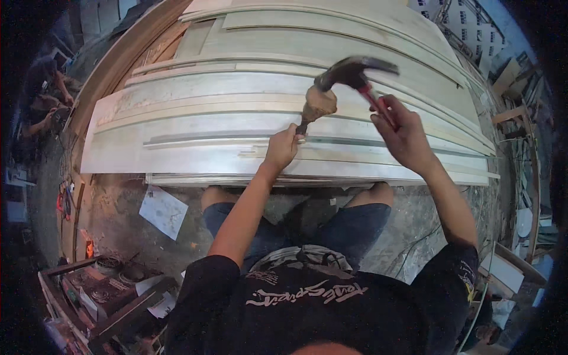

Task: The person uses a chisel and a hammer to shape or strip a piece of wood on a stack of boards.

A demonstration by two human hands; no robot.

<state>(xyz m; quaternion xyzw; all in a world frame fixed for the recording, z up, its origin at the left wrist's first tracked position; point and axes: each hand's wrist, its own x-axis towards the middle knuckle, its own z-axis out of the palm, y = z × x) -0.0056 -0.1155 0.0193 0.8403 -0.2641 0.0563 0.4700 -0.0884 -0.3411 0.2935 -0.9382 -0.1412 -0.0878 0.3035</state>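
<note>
Box of dark wood, rectangular and open on top (133, 313), sat at the lower left of the frame. Round dark-grey objects (131, 273) lay inside it, too shadowed to identify.

At the centre, the person's left hand (281, 148) was closed in a narrow grip around the dark shank of a brown tool with a bulging wooden top (320, 105). The tool leaned toward the upper right. Right of centre, the right hand (408, 136) had its fingers wrapped around the red-and-dark handle of a claw hammer with a dark metal head (349, 72). The claw pointed right; the striking face was at the wooden top, but whether the two touched could not be told.

Below the hands, long pale wooden strips (236, 107) ran from side to side over broad whitish sheets (118, 157) in the upper half.

The left hand hid the tool's lower end, so its contact with the strips was unclear. Blur softened the claw. Another person (44, 106) at the left edge was mostly lost in darkness.
</note>
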